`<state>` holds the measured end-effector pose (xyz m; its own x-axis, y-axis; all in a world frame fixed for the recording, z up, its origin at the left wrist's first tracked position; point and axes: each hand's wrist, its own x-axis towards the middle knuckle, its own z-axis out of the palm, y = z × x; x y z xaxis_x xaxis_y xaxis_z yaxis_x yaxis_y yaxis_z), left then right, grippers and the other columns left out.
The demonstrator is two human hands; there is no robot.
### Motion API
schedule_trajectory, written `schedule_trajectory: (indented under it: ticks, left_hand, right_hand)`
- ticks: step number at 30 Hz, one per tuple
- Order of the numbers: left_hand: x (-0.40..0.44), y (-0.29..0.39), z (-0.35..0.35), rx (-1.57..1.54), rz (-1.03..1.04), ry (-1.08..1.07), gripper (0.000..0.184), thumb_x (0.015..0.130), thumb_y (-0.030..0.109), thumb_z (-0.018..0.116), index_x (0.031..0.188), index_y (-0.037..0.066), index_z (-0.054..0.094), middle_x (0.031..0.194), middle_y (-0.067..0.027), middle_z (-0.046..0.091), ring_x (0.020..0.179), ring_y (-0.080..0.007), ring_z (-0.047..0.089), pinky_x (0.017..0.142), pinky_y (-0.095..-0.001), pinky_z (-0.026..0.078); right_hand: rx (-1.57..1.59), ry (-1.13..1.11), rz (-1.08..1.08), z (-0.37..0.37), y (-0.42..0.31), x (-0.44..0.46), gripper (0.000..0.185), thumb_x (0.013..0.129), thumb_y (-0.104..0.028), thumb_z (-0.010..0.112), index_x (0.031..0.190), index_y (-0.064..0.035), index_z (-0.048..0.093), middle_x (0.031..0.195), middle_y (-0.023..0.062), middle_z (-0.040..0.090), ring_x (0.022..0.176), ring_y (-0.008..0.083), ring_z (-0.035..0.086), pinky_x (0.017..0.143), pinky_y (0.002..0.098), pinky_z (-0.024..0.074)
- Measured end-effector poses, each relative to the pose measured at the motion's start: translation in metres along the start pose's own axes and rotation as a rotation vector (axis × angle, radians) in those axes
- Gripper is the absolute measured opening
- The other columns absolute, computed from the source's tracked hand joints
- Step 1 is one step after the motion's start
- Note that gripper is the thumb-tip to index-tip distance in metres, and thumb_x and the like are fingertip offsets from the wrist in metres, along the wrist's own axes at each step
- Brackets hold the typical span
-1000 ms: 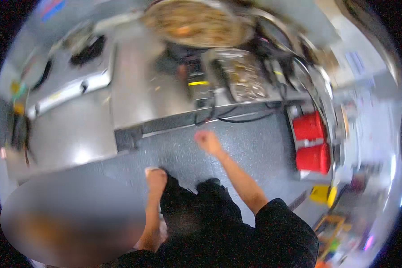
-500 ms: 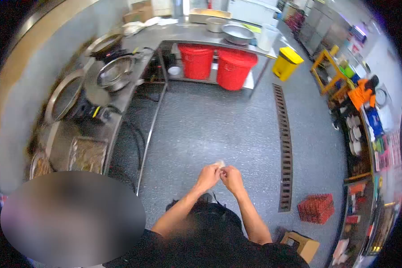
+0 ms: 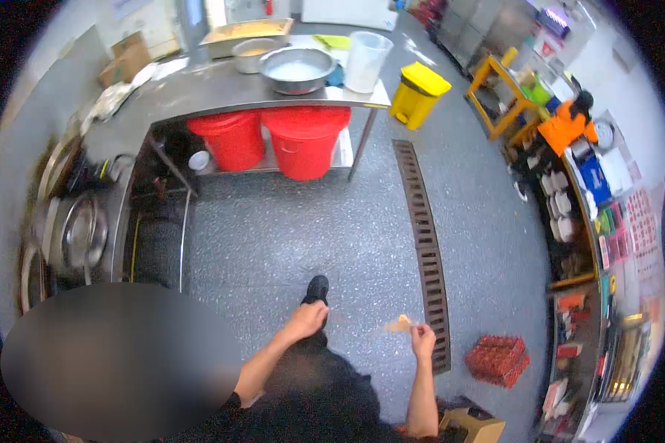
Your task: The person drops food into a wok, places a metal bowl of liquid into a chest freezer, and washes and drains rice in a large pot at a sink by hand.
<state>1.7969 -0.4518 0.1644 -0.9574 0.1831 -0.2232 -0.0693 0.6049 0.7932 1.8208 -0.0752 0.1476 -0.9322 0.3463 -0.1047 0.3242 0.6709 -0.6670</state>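
Note:
My right hand (image 3: 423, 340) pinches a small, thin, pale tan scrap (image 3: 400, 323), which sticks out to the left of the fingertips; its kind is too blurred to name. My left hand (image 3: 308, 319) is apart from it, over my leg and just below my black shoe (image 3: 317, 287). Its fingers are curled together, and whatever may lie in them is hidden. Both hands are in the air above the grey floor (image 3: 273, 236).
A steel table (image 3: 185, 97) bears a metal basin (image 3: 297, 72) and a clear plastic jug (image 3: 367, 63). Red bins (image 3: 303, 148) stand beneath it. Beyond are a yellow pedal bin (image 3: 420, 96) and a floor drain (image 3: 423, 244). A red crate (image 3: 497, 360) sits at right; a person in orange (image 3: 567, 127) is farther back.
My hands were together and have moved apart, the right one carrying the pale scrap to the right. The steel table is nearer, and my shoe has come forward into view.

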Motion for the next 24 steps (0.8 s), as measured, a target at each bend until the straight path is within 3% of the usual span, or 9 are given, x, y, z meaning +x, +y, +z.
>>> schedule_trajectory:
  ticks: [3,4,5,7,9,11,13,22,24]
  left_hand:
    - [0.102,0.011,-0.050,0.096,-0.013,0.033,0.031,0.093,0.033,0.046,0.090,0.004,0.057,0.084,-0.0242,0.062,0.079,-0.0452,0.058,0.067,-0.0540,0.045]
    - [0.143,0.025,-0.062,0.133,0.003,0.056,0.032,0.093,0.033,0.046,0.088,0.004,0.058,0.083,-0.0244,0.062,0.079,-0.0454,0.058,0.066,-0.0539,0.045]
    - [0.188,0.042,-0.070,0.145,0.043,0.072,0.033,0.093,0.033,0.046,0.086,0.004,0.059,0.081,-0.0240,0.062,0.078,-0.0453,0.058,0.066,-0.0537,0.045]
    - [0.267,0.074,-0.084,0.183,0.113,0.087,0.034,0.093,0.034,0.047,0.082,0.004,0.060,0.078,-0.0232,0.062,0.075,-0.0452,0.058,0.064,-0.0532,0.045]
    - [0.355,0.111,-0.089,0.217,0.224,0.001,0.036,0.093,0.034,0.047,0.080,0.004,0.061,0.075,-0.0221,0.062,0.073,-0.0447,0.058,0.063,-0.0529,0.045]
    - [0.441,0.151,-0.084,0.272,0.312,-0.079,0.037,0.093,0.035,0.047,0.078,0.005,0.061,0.073,-0.0212,0.062,0.071,-0.0442,0.058,0.062,-0.0528,0.045]
    - [0.525,0.189,-0.077,0.359,0.371,-0.139,0.038,0.093,0.036,0.047,0.077,0.005,0.062,0.072,-0.0204,0.062,0.069,-0.0436,0.058,0.061,-0.0529,0.045]
    - [0.831,0.290,-0.029,0.113,0.340,0.067,0.036,0.095,0.030,0.043,0.077,0.002,0.056,0.075,-0.0254,0.059,0.072,-0.0446,0.058,0.061,-0.0539,0.044]
    - [0.879,0.308,-0.039,0.093,0.279,0.119,0.032,0.094,0.027,0.045,0.076,0.002,0.056,0.074,-0.0235,0.058,0.070,-0.0447,0.057,0.061,-0.0517,0.045]
  right_hand:
    - [-0.117,0.094,0.182,0.008,0.088,0.029,0.019,0.075,-0.019,0.068,0.078,0.0003,0.066,0.070,0.0165,0.066,0.065,0.0250,0.065,0.061,0.0370,0.0494]
    - [-0.290,0.095,0.259,0.005,0.116,0.032,0.030,0.075,-0.029,0.066,0.076,0.0012,0.066,0.070,0.0194,0.065,0.066,0.0316,0.066,0.062,0.0412,0.0499]
    - [-0.434,0.113,0.352,0.003,0.124,0.037,0.041,0.076,-0.038,0.060,0.071,0.0020,0.067,0.069,0.0222,0.064,0.067,0.0371,0.065,0.062,0.0454,0.0500]
    - [-0.565,0.169,0.655,0.007,0.147,0.040,0.039,0.075,-0.035,0.064,0.066,0.0032,0.065,0.075,0.0243,0.065,0.068,0.0395,0.065,0.056,0.0480,0.0480]
    - [-0.426,0.209,0.821,0.000,0.126,0.044,0.045,0.077,-0.039,0.061,0.072,0.0055,0.065,0.078,0.0233,0.066,0.071,0.0405,0.065,0.059,0.0494,0.0499]
    - [-0.514,0.164,0.806,0.023,0.153,0.039,0.053,0.083,-0.043,0.054,0.077,0.0080,0.064,0.077,0.0207,0.066,0.067,0.0416,0.063,0.059,0.0471,0.0500]
    - [-0.768,-0.094,0.804,0.039,0.170,0.053,0.053,0.087,-0.045,0.046,0.082,0.0035,0.066,0.076,0.0152,0.067,0.061,0.0369,0.061,0.058,0.0419,0.0500]
    - [-0.864,-0.040,0.718,0.021,0.129,0.475,0.033,0.087,-0.034,0.051,0.073,-0.0088,0.068,0.072,0.0087,0.067,0.063,0.0269,0.064,0.051,0.0379,0.0461]
    - [-0.431,0.055,0.690,0.011,0.127,0.619,0.036,0.086,-0.033,0.053,0.080,-0.0004,0.066,0.075,0.0163,0.066,0.068,0.0336,0.064,0.059,0.0465,0.0498]
